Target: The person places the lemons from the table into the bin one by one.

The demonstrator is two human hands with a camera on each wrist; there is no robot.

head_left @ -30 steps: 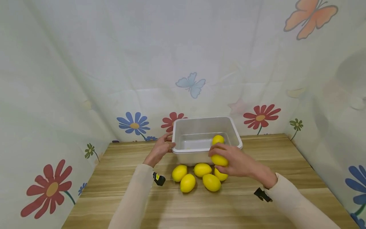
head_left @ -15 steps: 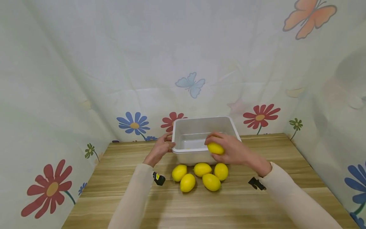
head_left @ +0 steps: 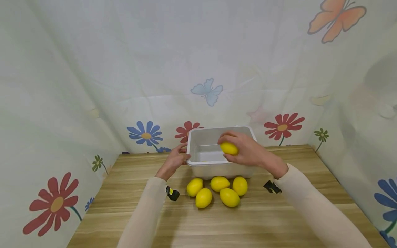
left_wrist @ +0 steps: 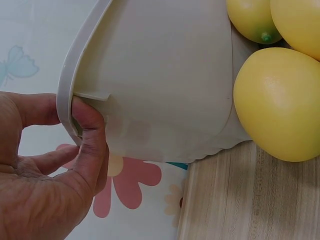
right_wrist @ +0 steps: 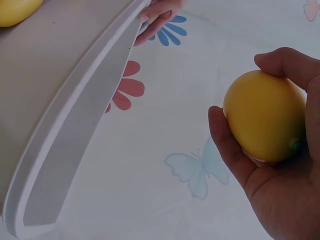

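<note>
A pale grey plastic bin (head_left: 204,169) stands at the back of the wooden table. My left hand (head_left: 174,161) grips its left rim; in the left wrist view, the fingers of that hand (left_wrist: 60,165) curl round the bin's edge (left_wrist: 64,90). Over the bin's right part, my right hand (head_left: 248,150) holds a yellow lemon (head_left: 228,148). The right wrist view shows this lemon (right_wrist: 265,116) between the thumb and fingers of the right hand (right_wrist: 285,190). The hand and lemon hide part of the bin's inside.
Several lemons lie on the table in front of the bin, among them one at the left (head_left: 194,187) and one nearest the front (head_left: 229,197). A patterned cloth (head_left: 161,69) hangs behind the table and along both sides. Black buckles (head_left: 172,194) sit at both wrists.
My right hand has moved up and to the left with its lemon, from the bin's front edge to above its opening. The left hand stays at the rim.
</note>
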